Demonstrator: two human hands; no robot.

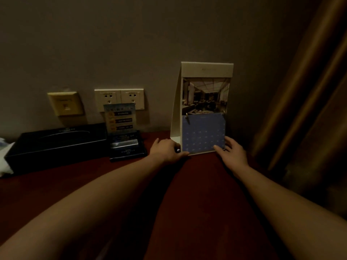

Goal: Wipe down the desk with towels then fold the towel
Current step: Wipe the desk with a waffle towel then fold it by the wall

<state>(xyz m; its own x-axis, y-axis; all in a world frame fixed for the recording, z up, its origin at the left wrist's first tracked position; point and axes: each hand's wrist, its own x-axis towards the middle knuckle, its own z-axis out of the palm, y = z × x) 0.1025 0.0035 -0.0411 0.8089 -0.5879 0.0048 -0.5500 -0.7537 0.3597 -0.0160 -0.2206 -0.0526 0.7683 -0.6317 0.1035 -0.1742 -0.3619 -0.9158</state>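
A standing desk calendar with a photo on top and a blue date grid below stands upright on the dark red desk near the wall. My left hand grips its lower left corner. My right hand holds its lower right corner, fingers lying on the blue page. At the far left edge a bit of white cloth shows; I cannot tell whether it is the towel.
A black tissue box lies at the back left. Beside it a black stand holds a blue sign card. Wall sockets and a yellowish wall plate sit above. A brown curtain hangs on the right.
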